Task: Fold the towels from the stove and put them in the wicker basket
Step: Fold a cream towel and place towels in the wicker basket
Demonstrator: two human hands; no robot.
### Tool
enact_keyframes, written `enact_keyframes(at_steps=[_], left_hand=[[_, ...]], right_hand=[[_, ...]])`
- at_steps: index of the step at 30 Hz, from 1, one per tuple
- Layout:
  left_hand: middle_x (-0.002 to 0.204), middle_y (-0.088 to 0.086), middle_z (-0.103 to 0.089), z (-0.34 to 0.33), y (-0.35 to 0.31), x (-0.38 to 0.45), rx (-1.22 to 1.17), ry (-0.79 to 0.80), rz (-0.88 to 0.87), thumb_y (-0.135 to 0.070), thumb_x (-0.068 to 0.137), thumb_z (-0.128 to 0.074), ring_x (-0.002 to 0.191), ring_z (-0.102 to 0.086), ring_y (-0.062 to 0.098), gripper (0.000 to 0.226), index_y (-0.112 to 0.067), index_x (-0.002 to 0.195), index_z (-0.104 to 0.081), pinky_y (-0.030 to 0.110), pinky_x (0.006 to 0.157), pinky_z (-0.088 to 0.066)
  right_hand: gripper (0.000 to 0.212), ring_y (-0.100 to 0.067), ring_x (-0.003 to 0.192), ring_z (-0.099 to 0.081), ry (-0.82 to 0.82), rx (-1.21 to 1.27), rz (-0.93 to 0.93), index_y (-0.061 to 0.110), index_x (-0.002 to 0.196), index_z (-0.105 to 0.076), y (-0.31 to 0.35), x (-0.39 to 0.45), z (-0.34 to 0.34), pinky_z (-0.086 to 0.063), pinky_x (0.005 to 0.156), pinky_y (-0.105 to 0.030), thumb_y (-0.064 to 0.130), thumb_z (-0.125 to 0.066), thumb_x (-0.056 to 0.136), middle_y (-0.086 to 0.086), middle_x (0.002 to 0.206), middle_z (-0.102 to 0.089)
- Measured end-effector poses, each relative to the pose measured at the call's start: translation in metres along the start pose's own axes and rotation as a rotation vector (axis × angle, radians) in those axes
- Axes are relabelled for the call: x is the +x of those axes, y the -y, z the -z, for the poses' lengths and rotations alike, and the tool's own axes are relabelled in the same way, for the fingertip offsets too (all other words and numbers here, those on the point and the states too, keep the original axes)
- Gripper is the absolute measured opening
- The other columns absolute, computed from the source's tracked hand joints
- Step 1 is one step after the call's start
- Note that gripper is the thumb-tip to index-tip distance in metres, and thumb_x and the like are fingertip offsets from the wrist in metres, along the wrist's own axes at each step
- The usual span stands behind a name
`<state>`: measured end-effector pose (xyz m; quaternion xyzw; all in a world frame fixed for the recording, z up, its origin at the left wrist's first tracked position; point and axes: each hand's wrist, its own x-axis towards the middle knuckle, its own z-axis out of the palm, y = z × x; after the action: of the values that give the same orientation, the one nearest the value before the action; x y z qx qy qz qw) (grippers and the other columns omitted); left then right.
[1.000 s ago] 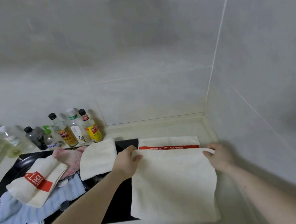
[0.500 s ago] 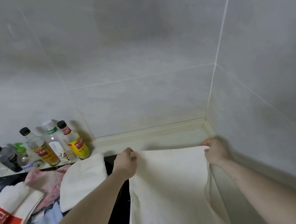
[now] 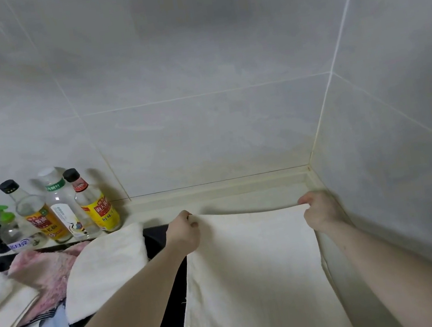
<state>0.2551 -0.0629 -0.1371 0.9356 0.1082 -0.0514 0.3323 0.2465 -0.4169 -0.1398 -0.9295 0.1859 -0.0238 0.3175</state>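
Cream towel (image 3: 255, 278), low centre of the frame, now hides its red stripe: the left hand (image 3: 183, 235) and right hand (image 3: 319, 210), each pinching a far corner, have completed one fold. Basket unseen.

Soft dim light (wide-angle edge warping)

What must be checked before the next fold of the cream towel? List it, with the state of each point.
1. Left hand grips the far left corner of the cream towel: ok.
2. Right hand grips the far right corner: ok.
3. Far edge stretched fairly straight between the hands: ok.
4. Near edge lined up: cannot tell, out of view.
5. Towel lies apart from the white folded towel: ok.
6. Wicker basket within reach: cannot tell, not in view.
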Motion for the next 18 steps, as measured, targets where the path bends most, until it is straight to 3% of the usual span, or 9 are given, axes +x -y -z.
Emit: enact_keyframes(at_steps=[2, 4, 6, 8, 10, 12, 15, 18], left_hand=[[0.098, 0.002, -0.066, -0.006, 0.004, 0.004, -0.024, 0.022, 0.021, -0.020, 0.098, -0.048, 0.082, -0.059, 0.022, 0.016, -0.015, 0.110, -0.058, 0.028, 0.059, -0.043], [0.119, 0.003, -0.065, -0.012, 0.011, 0.002, -0.044, 0.054, 0.021, -0.018, 0.097, -0.055, 0.101, -0.062, 0.022, 0.031, -0.017, 0.128, -0.055, 0.029, 0.077, -0.050], [0.137, 0.005, -0.054, -0.016, 0.019, -0.011, 0.027, 0.069, -0.023, -0.016, 0.095, -0.060, 0.119, -0.056, 0.023, 0.046, -0.015, 0.140, -0.049, 0.032, 0.096, -0.047], [0.145, 0.004, -0.043, -0.016, 0.025, -0.038, 0.107, 0.056, -0.106, -0.016, 0.094, -0.063, 0.125, -0.050, 0.025, 0.051, -0.016, 0.143, -0.047, 0.033, 0.102, -0.044], [0.142, -0.001, -0.042, -0.014, 0.029, -0.074, 0.175, 0.048, -0.237, -0.019, 0.092, -0.064, 0.122, -0.048, 0.023, 0.048, -0.020, 0.138, -0.050, 0.034, 0.102, -0.044], [0.134, -0.008, -0.045, -0.014, 0.033, -0.118, 0.202, 0.077, -0.370, -0.026, 0.090, -0.063, 0.116, -0.050, 0.017, 0.040, -0.026, 0.129, -0.054, 0.032, 0.098, -0.045], [0.123, -0.016, -0.047, -0.018, 0.043, -0.184, 0.236, 0.166, -0.511, -0.042, 0.085, -0.058, 0.110, -0.051, 0.009, 0.034, -0.033, 0.117, -0.058, 0.027, 0.092, -0.042], [0.125, -0.014, -0.045, -0.026, 0.053, -0.228, 0.417, 0.322, -0.524, -0.043, 0.081, -0.052, 0.117, -0.045, 0.012, 0.043, -0.033, 0.122, -0.055, 0.026, 0.098, -0.034]], right_hand=[[0.047, -0.024, 0.108, -0.068, -0.021, -0.006, -0.002, 0.018, 0.109, -0.077, -0.005, 0.003, -0.003, -0.054, 0.097, -0.032, -0.008, -0.056, 0.075, -0.005, 0.116, -0.074], [0.044, -0.027, 0.109, -0.067, -0.039, -0.002, -0.004, 0.016, 0.111, -0.075, -0.011, -0.003, -0.006, -0.054, 0.097, -0.034, -0.007, -0.060, 0.077, -0.005, 0.118, -0.072], [0.035, -0.029, 0.107, -0.065, -0.052, -0.045, 0.018, 0.015, 0.112, -0.071, -0.016, -0.019, -0.010, -0.053, 0.094, -0.036, 0.001, -0.066, 0.081, -0.007, 0.116, -0.069], [0.022, -0.031, 0.100, -0.062, -0.041, -0.017, -0.014, 0.014, 0.106, -0.066, -0.022, -0.042, -0.014, -0.051, 0.085, -0.036, 0.013, -0.072, 0.085, -0.009, 0.110, -0.067], [0.020, -0.028, 0.087, -0.059, -0.013, 0.024, -0.095, 0.017, 0.096, -0.058, -0.030, -0.070, -0.018, -0.047, 0.074, -0.033, 0.025, -0.073, 0.086, -0.008, 0.100, -0.064], [0.023, -0.028, 0.082, -0.059, -0.002, 0.037, -0.139, 0.020, 0.093, -0.054, -0.040, -0.103, -0.024, -0.050, 0.075, -0.035, 0.033, -0.072, 0.084, -0.006, 0.095, -0.063], [0.029, -0.031, 0.083, -0.060, 0.073, 0.135, -0.193, 0.014, 0.105, -0.053, -0.052, -0.157, -0.029, -0.049, 0.075, -0.037, 0.024, -0.072, 0.087, -0.009, 0.095, -0.060], [0.036, -0.025, 0.082, -0.060, 0.126, 0.155, -0.230, 0.019, 0.110, -0.050, -0.065, -0.200, -0.031, -0.050, 0.073, -0.037, 0.022, -0.075, 0.084, -0.002, 0.092, -0.057]])
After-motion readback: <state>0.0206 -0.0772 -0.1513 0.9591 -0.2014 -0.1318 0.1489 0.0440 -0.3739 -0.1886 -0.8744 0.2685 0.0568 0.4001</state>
